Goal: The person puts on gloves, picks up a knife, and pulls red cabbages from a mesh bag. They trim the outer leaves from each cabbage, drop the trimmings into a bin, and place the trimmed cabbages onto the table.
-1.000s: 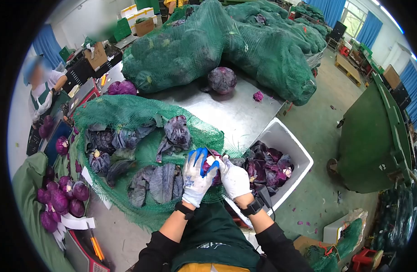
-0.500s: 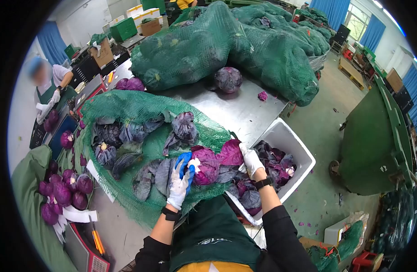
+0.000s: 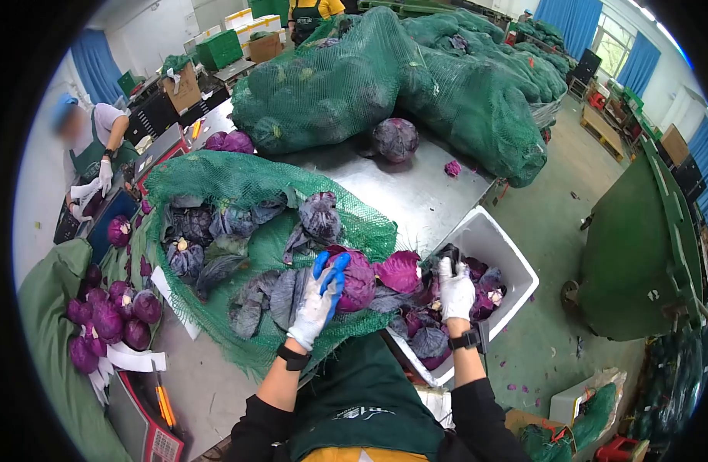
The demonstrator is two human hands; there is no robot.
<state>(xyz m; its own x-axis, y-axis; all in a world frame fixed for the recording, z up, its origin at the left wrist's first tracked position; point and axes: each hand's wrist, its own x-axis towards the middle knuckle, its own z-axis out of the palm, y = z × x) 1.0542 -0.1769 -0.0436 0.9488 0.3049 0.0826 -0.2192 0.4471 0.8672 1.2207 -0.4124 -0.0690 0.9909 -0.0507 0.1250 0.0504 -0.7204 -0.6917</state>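
My left hand [image 3: 318, 302], in a white glove with blue fingertips, grips the left side of a peeled purple cabbage [image 3: 357, 282] over the green net bag [image 3: 238, 350]. A loose bright purple leaf [image 3: 400, 271] lies against the cabbage's right side. My right hand [image 3: 455, 292], gloved in white, is over the white foam box [image 3: 515, 258], its fingers closed around something dark that I cannot make out. Dark outer leaves [image 3: 429, 343] fill much of the box. Darker unpeeled cabbages [image 3: 320, 217] rest in the open net.
Full net bags [image 3: 315, 92] and a single cabbage [image 3: 395, 139] are on the metal table's far side. Peeled cabbages [image 3: 108, 319] sit at the left. A co-worker [image 3: 100, 138] stands at the far left. A green bin [image 3: 639, 246] is on the right.
My right hand has moved right, away from the purple leaf beside the cabbage, to above the foam box. My left hand stays on the cabbage. The co-worker's hands have shifted.
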